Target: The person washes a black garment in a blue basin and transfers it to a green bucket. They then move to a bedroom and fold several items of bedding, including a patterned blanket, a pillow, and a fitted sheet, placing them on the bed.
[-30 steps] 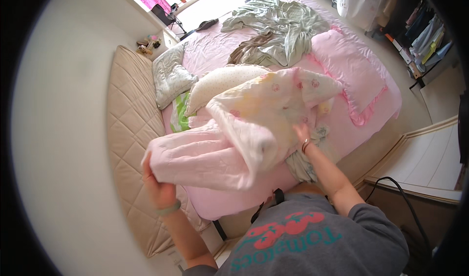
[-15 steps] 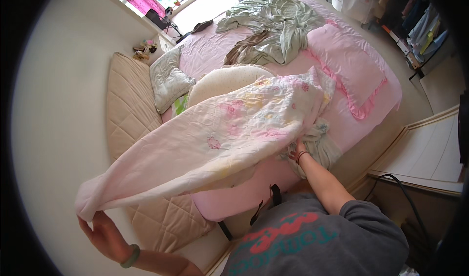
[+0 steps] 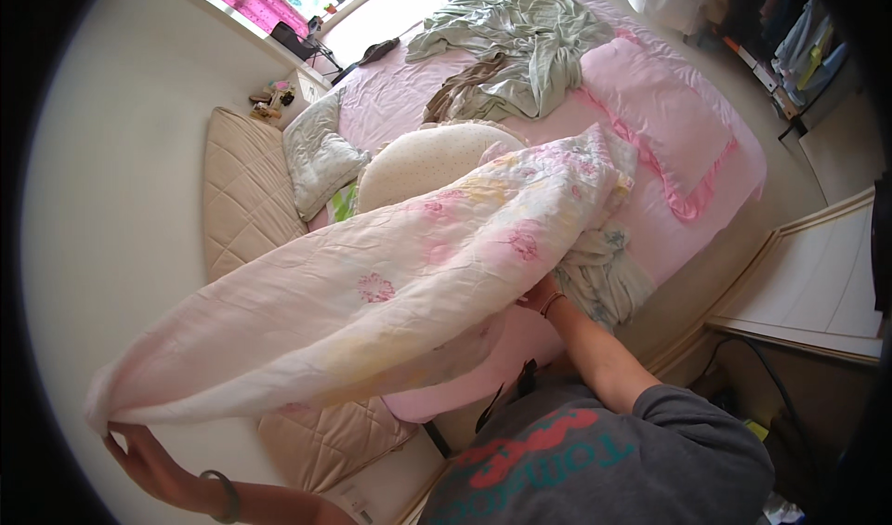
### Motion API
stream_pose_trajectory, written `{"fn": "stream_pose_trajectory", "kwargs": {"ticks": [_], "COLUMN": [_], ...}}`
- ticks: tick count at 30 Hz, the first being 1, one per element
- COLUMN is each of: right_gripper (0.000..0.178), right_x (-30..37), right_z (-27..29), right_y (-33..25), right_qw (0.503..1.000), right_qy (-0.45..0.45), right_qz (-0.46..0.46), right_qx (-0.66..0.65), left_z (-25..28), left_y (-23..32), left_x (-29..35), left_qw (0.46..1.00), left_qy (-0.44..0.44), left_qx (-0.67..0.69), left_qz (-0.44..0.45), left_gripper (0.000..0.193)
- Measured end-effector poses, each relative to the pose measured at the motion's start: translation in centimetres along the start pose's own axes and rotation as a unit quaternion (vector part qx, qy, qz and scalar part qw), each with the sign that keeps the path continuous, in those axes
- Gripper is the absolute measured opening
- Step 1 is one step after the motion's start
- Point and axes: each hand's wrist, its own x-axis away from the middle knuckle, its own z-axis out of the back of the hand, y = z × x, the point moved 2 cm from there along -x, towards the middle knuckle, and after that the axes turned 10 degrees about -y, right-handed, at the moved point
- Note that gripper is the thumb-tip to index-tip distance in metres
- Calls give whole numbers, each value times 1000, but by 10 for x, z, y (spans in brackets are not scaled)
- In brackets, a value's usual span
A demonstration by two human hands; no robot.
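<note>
A pale floral quilt (image 3: 409, 283), white with pink and yellow flowers, stretches across the view from the bed to the lower left. My left hand (image 3: 153, 465) pinches its corner at the lower left and holds it up off the bed. Near the quilt's closer edge is my right hand (image 3: 541, 295), its fingers tucked behind the cloth and hidden. Past the quilt, a rounded cream cushion (image 3: 427, 163) with small dots lies partly covered. Beside my right forearm sits a crumpled pale green cloth (image 3: 604, 269).
The bed (image 3: 372, 107) has a pink sheet. On it lie a rumpled green blanket (image 3: 534, 46), a pink ruffled pillow (image 3: 660, 116) and a pale pillow (image 3: 321, 158). A beige quilted headboard (image 3: 243, 200) lines the left wall. A white panelled cabinet (image 3: 804, 279) stands to the right.
My left hand has drawn the quilt corner farther left and slightly down. My right hand has moved left, its fingers passing behind the quilt's edge.
</note>
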Motion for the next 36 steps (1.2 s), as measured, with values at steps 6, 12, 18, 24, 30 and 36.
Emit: {"fn": "stream_pose_trajectory", "kwargs": {"ticks": [6,12,18,24,30,36], "right_gripper": [47,35,28,29,31,46], "right_x": [38,134,141,136,139,100], "right_z": [-18,-109,-214,-250,-212,-113], "right_y": [-20,-42,-6,37,3,-24], "right_qw": [973,989,969,972,987,992], "right_qy": [206,-36,-221,-232,-66,63], "right_qz": [75,142,29,-28,20,113], "right_qx": [75,-31,-104,-40,144,10], "left_z": [101,194,82,90,123,123], "left_y": [-31,-256,-457,-506,-409,-376], "left_x": [-60,-31,109,116,121,174], "left_qw": [959,871,782,914,906,861], "left_qy": [11,211,-100,215,304,456], "left_qx": [-283,-336,-98,250,294,215], "left_qz": [31,291,607,238,30,65], "left_gripper": [41,34,49,52,51,52]}}
